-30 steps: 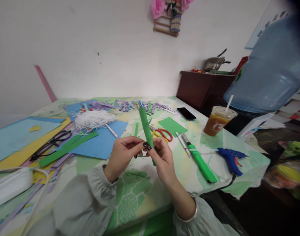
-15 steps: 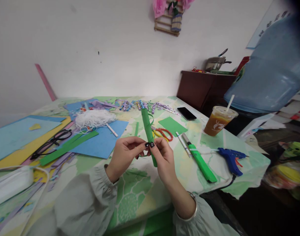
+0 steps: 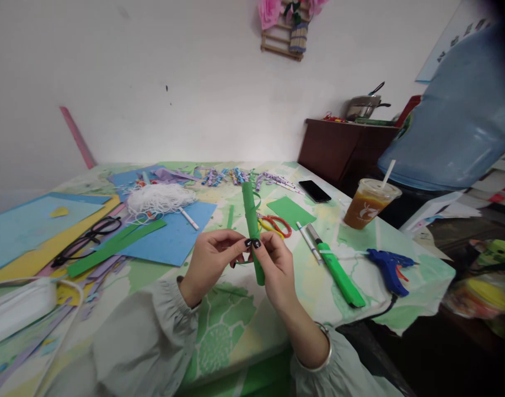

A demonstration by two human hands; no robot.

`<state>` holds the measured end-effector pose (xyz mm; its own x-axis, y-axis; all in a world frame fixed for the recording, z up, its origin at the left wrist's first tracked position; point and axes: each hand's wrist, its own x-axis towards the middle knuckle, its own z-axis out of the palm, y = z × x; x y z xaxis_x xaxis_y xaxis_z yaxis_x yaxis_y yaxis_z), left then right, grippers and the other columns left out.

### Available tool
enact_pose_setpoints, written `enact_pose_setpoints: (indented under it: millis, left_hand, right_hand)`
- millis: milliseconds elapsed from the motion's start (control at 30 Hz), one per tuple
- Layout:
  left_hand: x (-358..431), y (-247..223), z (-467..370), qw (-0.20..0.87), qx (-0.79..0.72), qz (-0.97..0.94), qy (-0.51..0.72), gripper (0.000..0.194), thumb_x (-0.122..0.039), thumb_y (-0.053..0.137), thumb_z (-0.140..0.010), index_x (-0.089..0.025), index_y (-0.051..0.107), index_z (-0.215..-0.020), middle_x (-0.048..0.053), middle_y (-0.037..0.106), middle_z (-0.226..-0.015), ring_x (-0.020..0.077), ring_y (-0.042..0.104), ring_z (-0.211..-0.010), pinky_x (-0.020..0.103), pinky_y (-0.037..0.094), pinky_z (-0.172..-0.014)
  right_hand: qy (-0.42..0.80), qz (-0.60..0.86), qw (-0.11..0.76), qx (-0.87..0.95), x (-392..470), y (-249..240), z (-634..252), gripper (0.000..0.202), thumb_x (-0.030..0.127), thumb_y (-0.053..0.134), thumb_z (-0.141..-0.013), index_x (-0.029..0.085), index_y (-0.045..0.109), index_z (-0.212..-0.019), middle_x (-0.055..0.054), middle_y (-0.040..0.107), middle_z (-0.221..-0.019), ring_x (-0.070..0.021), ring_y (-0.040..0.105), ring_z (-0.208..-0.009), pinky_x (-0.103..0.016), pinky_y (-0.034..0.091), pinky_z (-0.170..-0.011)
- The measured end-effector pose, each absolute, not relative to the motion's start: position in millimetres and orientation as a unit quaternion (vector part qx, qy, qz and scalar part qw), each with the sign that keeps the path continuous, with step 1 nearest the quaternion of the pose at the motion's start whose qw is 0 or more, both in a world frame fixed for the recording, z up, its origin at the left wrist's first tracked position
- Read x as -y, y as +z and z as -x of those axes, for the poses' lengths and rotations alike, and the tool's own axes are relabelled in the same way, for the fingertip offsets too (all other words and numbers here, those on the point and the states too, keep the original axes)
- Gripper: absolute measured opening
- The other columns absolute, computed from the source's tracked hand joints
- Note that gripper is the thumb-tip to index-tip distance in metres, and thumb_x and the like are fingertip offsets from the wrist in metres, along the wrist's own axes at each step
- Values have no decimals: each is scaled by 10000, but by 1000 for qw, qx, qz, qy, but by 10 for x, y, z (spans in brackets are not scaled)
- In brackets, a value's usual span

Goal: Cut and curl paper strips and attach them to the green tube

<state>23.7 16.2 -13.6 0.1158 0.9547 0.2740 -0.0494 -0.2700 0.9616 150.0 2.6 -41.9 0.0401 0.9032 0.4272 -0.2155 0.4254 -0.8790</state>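
A green paper roll (image 3: 250,208) stands nearly upright between my two hands, above the patterned tablecloth. My left hand (image 3: 217,256) is closed, thumb and fingers pinching the roll's left side near its middle. My right hand (image 3: 276,262) wraps round the lower part from the right, its thumb beside the left thumb. A thin green strip curls off the roll's upper right side, and another bit loops below the left fingers. Behind the roll lie scissors (image 3: 281,225) with red and yellow handles.
Right of my hands lie a green cutter (image 3: 339,273), a blue glue gun (image 3: 387,267), a drink cup (image 3: 366,207) and a phone (image 3: 314,191). Glasses (image 3: 87,240), white string (image 3: 159,203) and blue paper (image 3: 173,237) are on the left.
The green roll's top has shifted slightly right and down, and its lower end sits a little lower. Both hands keep their grip almost in place.
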Motion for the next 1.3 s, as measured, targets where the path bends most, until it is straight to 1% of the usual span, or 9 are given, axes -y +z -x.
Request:
enact_pose_setpoints:
  millis: [233, 400, 667, 833, 1067, 1300]
  left_hand:
    - [-158, -137, -242, 464, -389, -574, 552, 152, -257, 722, -674, -119, 667, -647, -6, 584, -486, 95, 518, -425, 204, 411, -399]
    - [-154, -153, -240, 461, -386, -573, 556, 134, -238, 716, -683, -115, 666, -662, -6, 595, -512, 98, 536, -446, 207, 431, -415]
    - [-149, -141, -240, 462, -369, -585, 555, 114, -226, 712, -698, -117, 680, -708, 7, 628, -556, 113, 578, -494, 218, 475, -460]
    - [-145, -139, -243, 471, -372, -577, 554, 120, -218, 726, -682, -117, 683, -730, 14, 650, -586, 122, 602, -518, 218, 492, -474]
    - [-158, -171, -246, 471, -380, -566, 559, 123, -204, 735, -666, -117, 673, -728, 2, 648, -593, 113, 604, -512, 212, 503, -485]
    - [-158, -162, -252, 476, -386, -560, 558, 131, -211, 744, -657, -126, 672, -726, -8, 653, -596, 104, 607, -523, 197, 509, -503]
  right_hand:
    - [432, 317, 642, 549, -44, -455, -1508, 169, 360, 566, -856, 201, 532, -808, 3, 561, -725, -133, 518, -658, -282, 437, -625]
    - [429, 325, 641, 547, -45, -458, -1509, 177, 366, 574, -849, 199, 531, -808, 5, 562, -723, -133, 526, -665, -278, 442, -631]
    - [456, 321, 647, 521, -22, -411, -1502, 206, 388, 592, -832, 198, 519, -802, 21, 528, -692, -120, 520, -623, -267, 453, -605]
    - [478, 288, 653, 513, 0, -342, -1487, 205, 391, 598, -824, 201, 525, -795, 27, 533, -658, -127, 543, -604, -267, 472, -578]
    - [413, 351, 649, 533, -26, -389, -1533, 135, 335, 601, -821, 201, 602, -819, -2, 567, -744, -141, 532, -678, -265, 436, -606]
    - [426, 342, 648, 530, -22, -385, -1529, 120, 321, 614, -810, 209, 622, -852, 15, 533, -675, -129, 510, -616, -261, 439, -580]
